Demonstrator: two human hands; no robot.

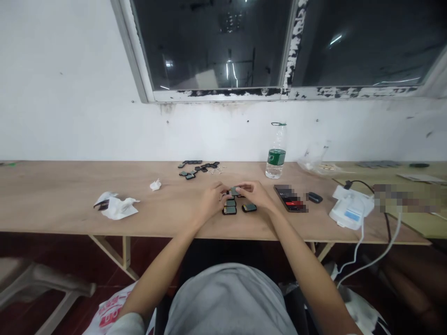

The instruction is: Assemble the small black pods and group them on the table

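Left arm [174, 256] and right arm [296, 246] converge over the desk's front edge [153, 233]. Left hand [211, 198], right hand [257, 193] nearly meet at mid-depth, fingers [247, 184] bent inward.

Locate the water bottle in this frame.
In the head view, the water bottle stands right of centre on the far part of the table, close to the wall, beyond the right hand and the phone.

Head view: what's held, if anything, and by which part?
The right grip holds a greenish piece by its right end; whether the left grip does is unclear.
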